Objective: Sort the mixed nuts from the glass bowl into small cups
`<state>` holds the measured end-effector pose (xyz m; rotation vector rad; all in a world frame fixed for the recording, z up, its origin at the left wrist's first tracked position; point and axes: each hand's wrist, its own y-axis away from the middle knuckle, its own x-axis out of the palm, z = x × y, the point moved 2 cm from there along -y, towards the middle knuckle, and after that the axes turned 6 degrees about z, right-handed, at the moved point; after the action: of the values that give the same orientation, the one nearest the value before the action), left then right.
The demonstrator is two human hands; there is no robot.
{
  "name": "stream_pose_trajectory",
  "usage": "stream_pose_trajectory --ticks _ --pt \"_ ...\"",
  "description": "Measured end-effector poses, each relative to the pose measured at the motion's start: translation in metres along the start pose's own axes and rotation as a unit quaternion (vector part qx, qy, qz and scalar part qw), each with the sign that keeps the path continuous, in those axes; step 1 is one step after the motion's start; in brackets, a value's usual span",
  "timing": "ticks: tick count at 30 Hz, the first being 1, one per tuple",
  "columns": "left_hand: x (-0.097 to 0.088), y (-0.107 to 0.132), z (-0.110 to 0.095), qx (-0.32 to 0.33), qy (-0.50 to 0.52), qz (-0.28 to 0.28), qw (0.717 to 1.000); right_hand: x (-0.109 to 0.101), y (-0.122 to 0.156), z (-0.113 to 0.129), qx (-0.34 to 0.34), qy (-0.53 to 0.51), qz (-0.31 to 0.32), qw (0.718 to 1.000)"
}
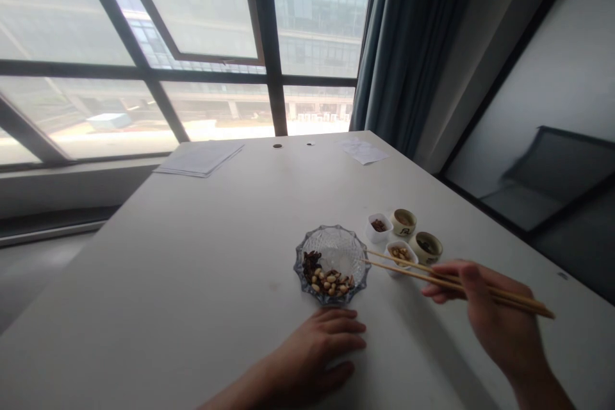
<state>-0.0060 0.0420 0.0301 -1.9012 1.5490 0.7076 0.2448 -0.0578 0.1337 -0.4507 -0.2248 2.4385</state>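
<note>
A glass bowl (332, 248) holding mixed nuts and dark bits sits on the white table (216, 256). My left hand (317, 349) lies flat on the table just in front of the bowl, fingers stretched out, holding nothing. My right hand (490, 314) grips a pair of wooden chopsticks (432, 274), whose tips reach the bowl's right rim. Nothing shows between the tips. Just behind the chopsticks stand several small cups: two white square ones (378, 226) (401, 254) and two round ones (403, 222) (426, 246), each with a few nuts or seeds.
A stack of papers (202, 158) lies at the table's far left, a crumpled sheet (364, 152) at the far right. Large windows run behind the table, a dark curtain (408, 45) hangs at the right. The table's right edge runs diagonally past the cups.
</note>
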Motion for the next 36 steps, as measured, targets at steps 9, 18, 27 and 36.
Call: stream_pose_trajectory --ticks 9,18,27,36 --pt "0.002 0.001 0.003 0.007 0.004 -0.006 1.0 0.063 -0.008 -0.027 0.063 -0.084 0.177 0.979" --pt "-0.001 0.0 0.0 0.003 0.006 0.002 1.0 0.059 -0.005 -0.034 0.089 -0.096 0.104 0.986" --pt "0.0 0.001 0.001 0.001 -0.004 0.002 1.0 0.056 -0.007 -0.035 0.085 -0.101 0.123 0.984" --pt "0.001 0.0 0.001 0.006 -0.004 -0.002 1.0 0.059 -0.002 -0.064 0.105 -0.124 0.081 0.983"
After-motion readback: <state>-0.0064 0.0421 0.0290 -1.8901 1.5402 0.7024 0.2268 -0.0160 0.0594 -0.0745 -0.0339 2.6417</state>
